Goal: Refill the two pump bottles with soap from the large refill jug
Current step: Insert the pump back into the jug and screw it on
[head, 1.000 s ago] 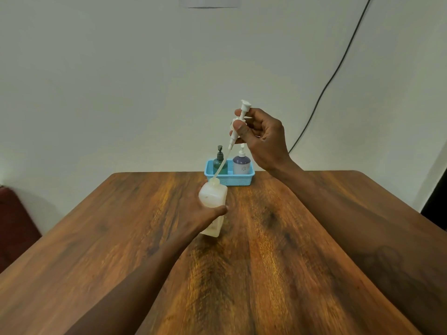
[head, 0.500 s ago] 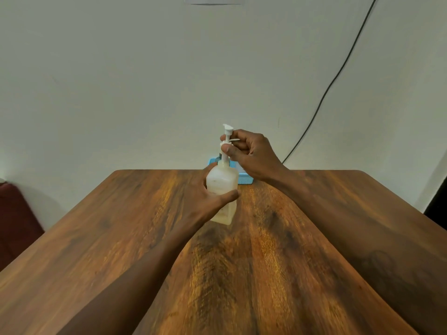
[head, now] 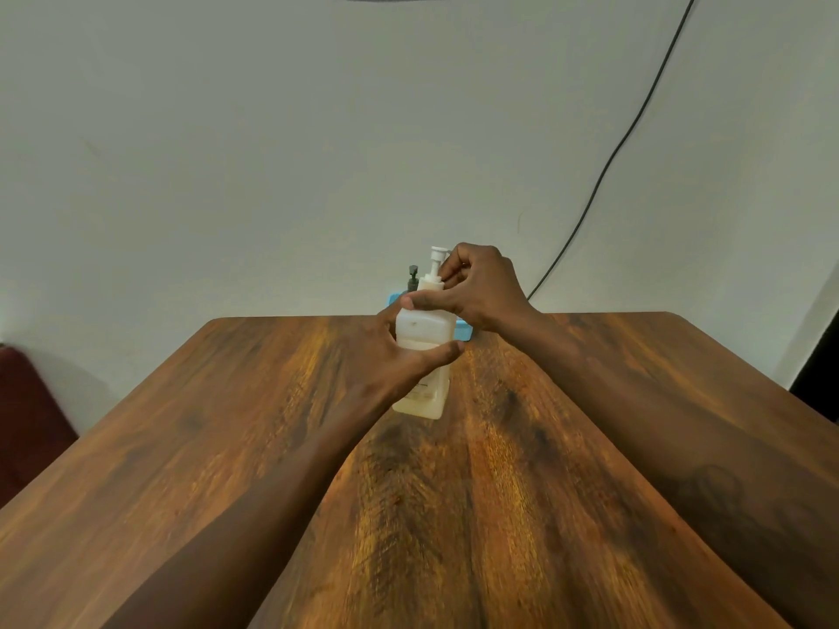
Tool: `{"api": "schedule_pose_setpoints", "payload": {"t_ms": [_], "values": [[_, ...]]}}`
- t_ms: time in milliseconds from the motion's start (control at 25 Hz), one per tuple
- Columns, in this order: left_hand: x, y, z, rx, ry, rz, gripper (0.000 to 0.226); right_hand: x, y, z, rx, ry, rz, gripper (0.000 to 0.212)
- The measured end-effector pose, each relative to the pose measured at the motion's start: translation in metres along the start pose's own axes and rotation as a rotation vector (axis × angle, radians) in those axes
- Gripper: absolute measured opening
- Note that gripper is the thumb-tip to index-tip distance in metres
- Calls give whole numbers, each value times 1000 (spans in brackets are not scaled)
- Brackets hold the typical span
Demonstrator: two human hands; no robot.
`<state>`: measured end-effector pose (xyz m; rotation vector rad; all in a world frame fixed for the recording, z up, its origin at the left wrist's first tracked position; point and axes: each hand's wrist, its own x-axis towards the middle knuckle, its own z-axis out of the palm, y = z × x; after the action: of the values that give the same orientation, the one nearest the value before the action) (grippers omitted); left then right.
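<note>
A square, cream-white pump bottle (head: 424,331) stands on the wooden table (head: 454,492) near its middle. My left hand (head: 399,356) wraps around the bottle's body from the left. My right hand (head: 476,292) pinches the white pump head (head: 436,265) at the bottle's neck, and the pump sits down in the neck. Behind them a blue basket (head: 465,330) stands at the table's far edge, mostly hidden by my hands. The dark pump top of a green bottle (head: 413,276) shows above it. I see no large refill jug.
A black cable (head: 604,170) runs down the white wall behind the table. A dark red seat (head: 27,410) is at the left, beside the table's edge. A dark opening (head: 817,379) is at the right edge.
My right hand lowered the pump with its long tube into the white bottle, from high above it down to the neck. My left hand kept hold of the bottle.
</note>
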<state>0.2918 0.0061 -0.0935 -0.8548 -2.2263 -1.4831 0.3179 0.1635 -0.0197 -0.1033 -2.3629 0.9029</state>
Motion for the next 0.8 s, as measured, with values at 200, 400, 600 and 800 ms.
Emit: {"api": "schedule_pose_setpoints", "payload": {"t_ms": [200, 400, 600, 800], "values": [[5, -1, 1, -64, -68, -71, 71, -1, 6, -4, 197, -82, 29, 43], [10, -10, -6, -178, -205, -135, 79, -4, 13, -13, 495, -362, -6, 29], [9, -14, -5, -170, -212, -138, 80, -1, 7, -18, 417, -354, 71, 22], [10, 0, 0, 32, -134, -36, 60, 0, 2, -10, 204, -79, 222, 70]]}}
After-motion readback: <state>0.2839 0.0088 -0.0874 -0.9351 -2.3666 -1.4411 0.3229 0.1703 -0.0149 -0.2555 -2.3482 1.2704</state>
